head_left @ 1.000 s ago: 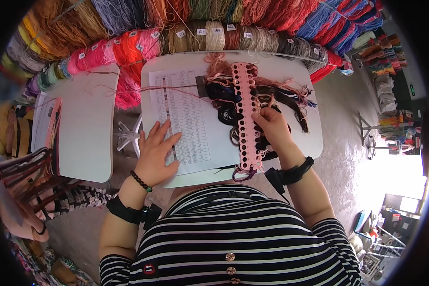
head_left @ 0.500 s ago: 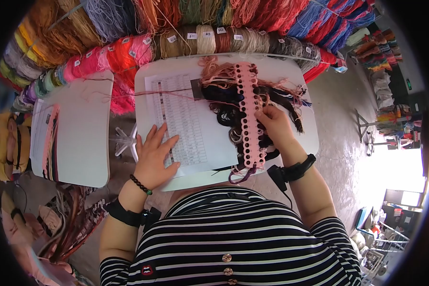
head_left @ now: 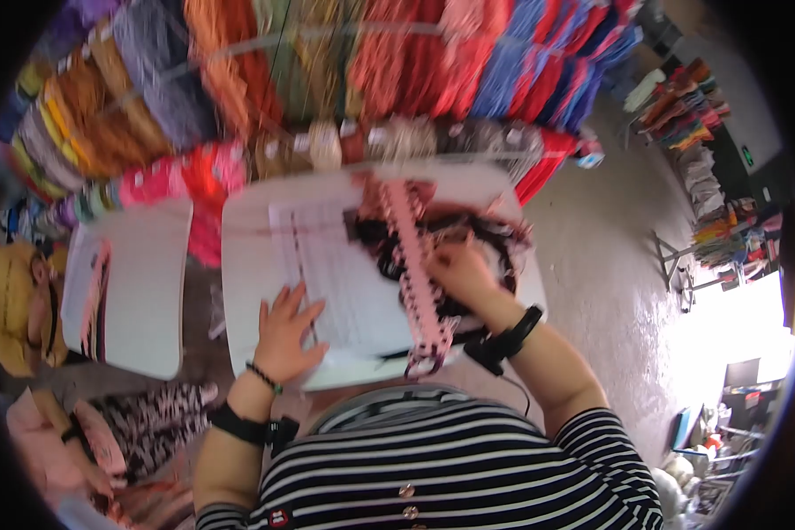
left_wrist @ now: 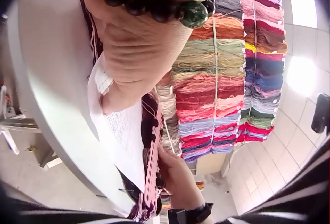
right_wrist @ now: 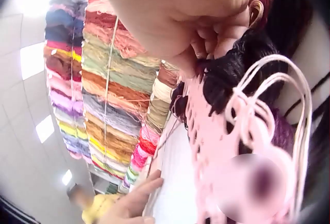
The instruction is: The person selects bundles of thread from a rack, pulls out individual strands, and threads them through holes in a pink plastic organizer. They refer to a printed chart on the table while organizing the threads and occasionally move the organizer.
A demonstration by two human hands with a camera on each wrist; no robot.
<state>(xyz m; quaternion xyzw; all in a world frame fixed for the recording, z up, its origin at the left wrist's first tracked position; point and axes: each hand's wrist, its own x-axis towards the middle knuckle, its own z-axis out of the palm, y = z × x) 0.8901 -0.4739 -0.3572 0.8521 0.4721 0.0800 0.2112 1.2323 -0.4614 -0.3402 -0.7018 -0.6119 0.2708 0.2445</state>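
A long pink thread card (head_left: 418,296) with punched holes along both edges lies on the white table. My right hand (head_left: 466,276) is at its right edge, fingers curled and pinching dark thread (right_wrist: 229,72) where it loops at the holes. Pale pink strands (right_wrist: 304,131) hang in loops close by in the right wrist view. More dark and pink skeins spread out on both sides of the card. My left hand (head_left: 289,336) rests with fingers spread on a printed chart sheet (head_left: 353,300), left of the card.
Hanging skeins of many colours (head_left: 397,62) fill a rack behind the table (head_left: 247,336). A second white table (head_left: 146,300) to the left bears another pink card with threads (head_left: 95,291). People sit at far left, one in a yellow top (head_left: 13,318).
The head view has shifted, so table and card appear lower and further left. My right hand sits slightly higher along the card's edge. My left hand stays on the sheet.
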